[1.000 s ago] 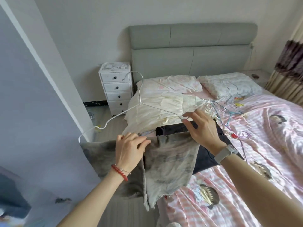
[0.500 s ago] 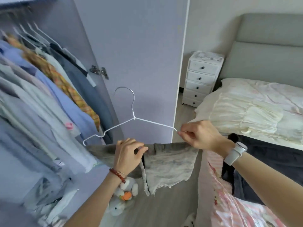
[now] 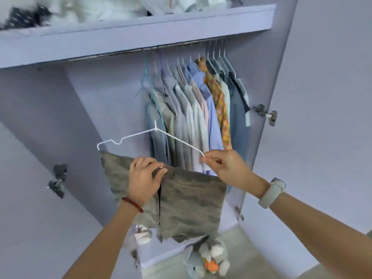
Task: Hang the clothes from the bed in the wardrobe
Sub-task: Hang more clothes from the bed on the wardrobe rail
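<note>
Mottled grey garment (image 3: pixel 191 204), white hanger (image 3: pixel 128 137), lilac wardrobe (image 3: pixel 84 109).

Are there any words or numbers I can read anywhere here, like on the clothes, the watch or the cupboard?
None: no readable word, number, label or sign shows anywhere.
Pale strap watch on the right wrist: its face is turned away, so nothing can be read.
Grey mottled garment on the white wire hanger: only a pattern, no print.
Row of hung shirts in the lilac wardrobe: no tags legible.
</note>
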`<state>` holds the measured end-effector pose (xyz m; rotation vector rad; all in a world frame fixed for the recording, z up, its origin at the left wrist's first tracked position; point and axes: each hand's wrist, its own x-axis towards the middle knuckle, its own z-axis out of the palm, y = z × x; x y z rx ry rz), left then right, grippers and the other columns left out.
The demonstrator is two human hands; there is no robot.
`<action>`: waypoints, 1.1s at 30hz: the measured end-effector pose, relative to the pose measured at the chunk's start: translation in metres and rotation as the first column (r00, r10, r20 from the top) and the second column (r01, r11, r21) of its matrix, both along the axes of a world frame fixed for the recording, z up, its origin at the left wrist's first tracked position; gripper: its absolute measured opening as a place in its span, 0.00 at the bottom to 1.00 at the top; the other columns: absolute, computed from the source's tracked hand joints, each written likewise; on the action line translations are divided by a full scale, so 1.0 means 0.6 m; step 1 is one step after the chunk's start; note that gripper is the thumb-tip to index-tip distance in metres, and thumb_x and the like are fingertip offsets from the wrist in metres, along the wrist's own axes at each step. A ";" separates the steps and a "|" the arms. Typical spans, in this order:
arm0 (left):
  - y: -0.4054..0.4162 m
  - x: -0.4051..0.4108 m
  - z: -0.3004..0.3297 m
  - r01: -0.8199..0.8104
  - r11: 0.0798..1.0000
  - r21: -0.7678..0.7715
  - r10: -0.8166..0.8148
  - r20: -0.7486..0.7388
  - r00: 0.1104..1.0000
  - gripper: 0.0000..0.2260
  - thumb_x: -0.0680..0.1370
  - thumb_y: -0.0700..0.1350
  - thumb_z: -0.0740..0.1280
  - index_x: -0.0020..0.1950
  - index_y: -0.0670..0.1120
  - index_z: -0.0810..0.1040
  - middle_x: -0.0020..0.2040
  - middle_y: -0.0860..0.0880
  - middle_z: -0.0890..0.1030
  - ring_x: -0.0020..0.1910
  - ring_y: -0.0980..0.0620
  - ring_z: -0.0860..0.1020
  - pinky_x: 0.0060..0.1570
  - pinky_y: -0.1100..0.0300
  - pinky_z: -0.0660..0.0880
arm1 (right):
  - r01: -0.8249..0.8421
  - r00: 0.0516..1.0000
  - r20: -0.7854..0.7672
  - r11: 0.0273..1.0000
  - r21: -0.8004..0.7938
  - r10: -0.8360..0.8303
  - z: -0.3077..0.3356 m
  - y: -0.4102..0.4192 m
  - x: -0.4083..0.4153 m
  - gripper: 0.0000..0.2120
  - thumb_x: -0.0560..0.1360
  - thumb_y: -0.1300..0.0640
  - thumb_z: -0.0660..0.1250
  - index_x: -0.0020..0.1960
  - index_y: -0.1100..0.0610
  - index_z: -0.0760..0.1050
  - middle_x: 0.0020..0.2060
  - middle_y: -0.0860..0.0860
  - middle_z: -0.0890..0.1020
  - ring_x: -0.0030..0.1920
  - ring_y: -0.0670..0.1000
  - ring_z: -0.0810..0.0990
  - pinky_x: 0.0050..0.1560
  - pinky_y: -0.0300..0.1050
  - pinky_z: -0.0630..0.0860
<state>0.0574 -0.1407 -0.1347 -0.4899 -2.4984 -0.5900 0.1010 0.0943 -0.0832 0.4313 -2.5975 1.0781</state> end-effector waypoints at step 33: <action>-0.166 -0.298 0.274 -0.598 0.799 -0.066 0.423 -0.646 0.636 0.37 0.71 0.50 0.65 0.75 0.52 0.48 0.74 0.42 0.48 0.73 0.39 0.47 0.68 0.37 0.47 | 0.343 0.935 0.133 0.742 -0.576 -0.329 0.070 -0.352 -0.503 0.12 0.73 0.68 0.58 0.35 0.74 0.73 0.34 0.69 0.77 0.35 0.62 0.72 0.33 0.45 0.58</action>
